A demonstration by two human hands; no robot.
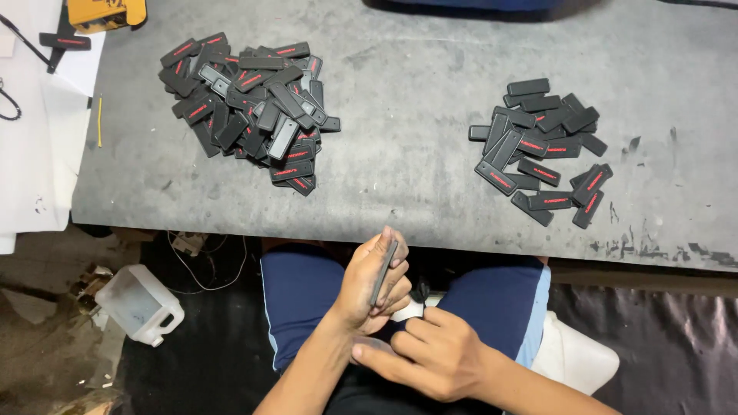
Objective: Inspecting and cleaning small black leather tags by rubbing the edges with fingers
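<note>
My left hand (371,283) is raised over my lap, below the table's front edge, and grips a flat black rectangular plastic piece (383,271) edge-on between thumb and fingers. My right hand (430,350) sits just below and to the right of it, fingers curled; a small dark object (420,290) shows just above its fingertips, and I cannot tell whether the hand holds it. A large heap of black pieces with red markings (250,104) lies on the table's left. A smaller, flatter group of the same pieces (542,150) lies on the right.
The grey worn table (415,138) runs across the top. White sheets (31,154) and a yellow tool (104,11) lie at the far left. A translucent plastic jug (138,303) and loose wires (204,265) sit on the floor at left. I sit on a white seat (576,353).
</note>
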